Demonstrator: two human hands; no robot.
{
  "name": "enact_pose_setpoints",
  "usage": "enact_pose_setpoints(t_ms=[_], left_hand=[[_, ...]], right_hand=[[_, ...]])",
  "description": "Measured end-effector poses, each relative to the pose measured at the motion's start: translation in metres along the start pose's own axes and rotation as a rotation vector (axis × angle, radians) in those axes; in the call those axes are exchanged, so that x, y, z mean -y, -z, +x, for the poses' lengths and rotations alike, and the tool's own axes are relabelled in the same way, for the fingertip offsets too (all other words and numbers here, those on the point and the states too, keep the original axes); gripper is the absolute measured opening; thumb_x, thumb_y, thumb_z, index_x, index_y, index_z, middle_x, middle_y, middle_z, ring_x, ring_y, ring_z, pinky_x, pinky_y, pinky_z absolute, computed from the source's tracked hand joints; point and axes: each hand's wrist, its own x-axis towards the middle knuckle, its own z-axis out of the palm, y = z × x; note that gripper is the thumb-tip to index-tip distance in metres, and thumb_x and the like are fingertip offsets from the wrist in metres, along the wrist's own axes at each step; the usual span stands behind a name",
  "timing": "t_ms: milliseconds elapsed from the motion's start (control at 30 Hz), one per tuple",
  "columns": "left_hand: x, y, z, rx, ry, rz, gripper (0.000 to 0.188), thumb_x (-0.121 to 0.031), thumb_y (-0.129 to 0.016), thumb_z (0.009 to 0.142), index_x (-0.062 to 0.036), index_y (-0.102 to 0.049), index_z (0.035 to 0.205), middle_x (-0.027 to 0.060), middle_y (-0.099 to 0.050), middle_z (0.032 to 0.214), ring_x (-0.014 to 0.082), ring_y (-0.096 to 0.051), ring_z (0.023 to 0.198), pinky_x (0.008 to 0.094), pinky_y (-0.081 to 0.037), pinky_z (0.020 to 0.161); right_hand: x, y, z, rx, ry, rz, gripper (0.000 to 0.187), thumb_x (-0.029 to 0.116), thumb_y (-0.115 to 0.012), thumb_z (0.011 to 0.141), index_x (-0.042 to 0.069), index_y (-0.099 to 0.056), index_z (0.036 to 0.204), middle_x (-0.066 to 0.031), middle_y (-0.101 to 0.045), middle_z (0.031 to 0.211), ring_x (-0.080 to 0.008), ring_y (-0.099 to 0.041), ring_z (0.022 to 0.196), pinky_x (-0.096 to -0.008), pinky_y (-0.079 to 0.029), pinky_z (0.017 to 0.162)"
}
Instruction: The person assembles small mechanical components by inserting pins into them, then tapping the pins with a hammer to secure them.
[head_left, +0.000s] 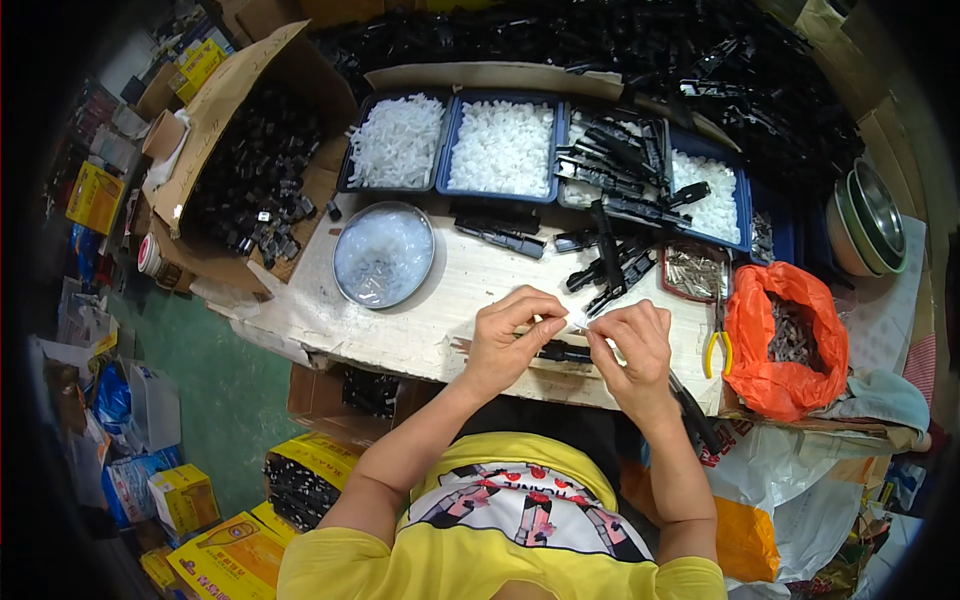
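Hovering just above the front edge of the white bench (442, 305), the left hand (503, 336) and the right hand (636, 346) are facing each other, with a small pale piece (581, 323) sitting in the gap between their fingertips. The right thumb and forefinger are pinching it, as far as can be made out; the left thumb and forefinger are curling toward each other, but whether they are gripping it too I cannot tell. Being so small, the piece is probably weighing next to nothing — easy to lift, just as easy to drop — and its faint shine is suggesting a smooth surface that may be slipping under dry skin. Whether it is stiff or springy the view is not showing, so a light pinch at its ends, leaving the middle free, is seeming the safest hold. Below and between the hands, a black part (565, 351) is lying lengthwise along the bench edge, partly hidden by the fingers; it is looking long, narrow and glossy, likely light, rigid plastic, and its long sides are offering the better grip — thin details could be snapping under a hard squeeze. The pale piece is appearing whitish and bright, too blurred for its outline to be reading clearly.
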Motion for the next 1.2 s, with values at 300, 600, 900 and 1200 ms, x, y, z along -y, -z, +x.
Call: enact_pose_setpoints(t_ms=[300, 600, 900, 1200], left_hand=[[0.01, 0.019, -0.028, 0.119, -0.148, 0.664, 0.015, -0.006, -0.07, 0.063, -0.007, -0.063, 0.076, 0.0004, -0.059, 0.091, 0.0189, -0.05, 0.094, 0.0315, -0.031, 0.081], [0.024, 0.014, -0.033, 0.084, -0.196, 0.641, 0.016, -0.002, -0.067, 0.06, -0.0063, -0.061, 0.074, 0.0014, -0.058, 0.09, 0.0202, -0.05, 0.092, 0.0319, -0.03, 0.081], [0.019, 0.016, -0.034, 0.132, -0.115, 0.659, 0.015, -0.006, -0.069, 0.065, -0.0071, -0.062, 0.078, 0.0006, -0.056, 0.092, 0.019, -0.047, 0.092, 0.0315, -0.029, 0.081], [0.014, 0.015, -0.019, 0.294, -0.063, 0.767, 0.019, -0.013, -0.071, 0.066, -0.0106, -0.068, 0.085, -0.0003, -0.051, 0.089, 0.017, -0.043, 0.089, 0.0325, -0.027, 0.078]], right_hand=[[-0.006, -0.017, -0.003, 0.442, 0.151, -0.139, 0.008, 0.008, -0.063, 0.065, 0.007, -0.057, 0.07, -0.0034, -0.049, 0.069, -0.0191, -0.048, 0.071, -0.0342, -0.031, 0.068], [0.002, -0.026, 0.013, 0.65, 0.219, -0.173, 0.006, 0.011, -0.061, 0.067, 0.005, -0.061, 0.069, -0.0059, -0.054, 0.071, -0.0199, -0.052, 0.076, -0.0363, -0.033, 0.072], [-0.026, -0.003, 0.003, 0.524, 0.018, -0.012, 0.012, 0.01, -0.066, 0.068, 0.007, -0.061, 0.078, -0.0042, -0.053, 0.072, -0.0192, -0.05, 0.078, -0.0324, -0.032, 0.072], [-0.089, 0.11, -0.035, 0.015, -0.402, -0.302, 0.006, 0.003, -0.061, 0.074, -0.001, -0.06, 0.079, -0.0111, -0.054, 0.069, -0.0229, -0.054, 0.064, -0.0316, -0.042, 0.059]])
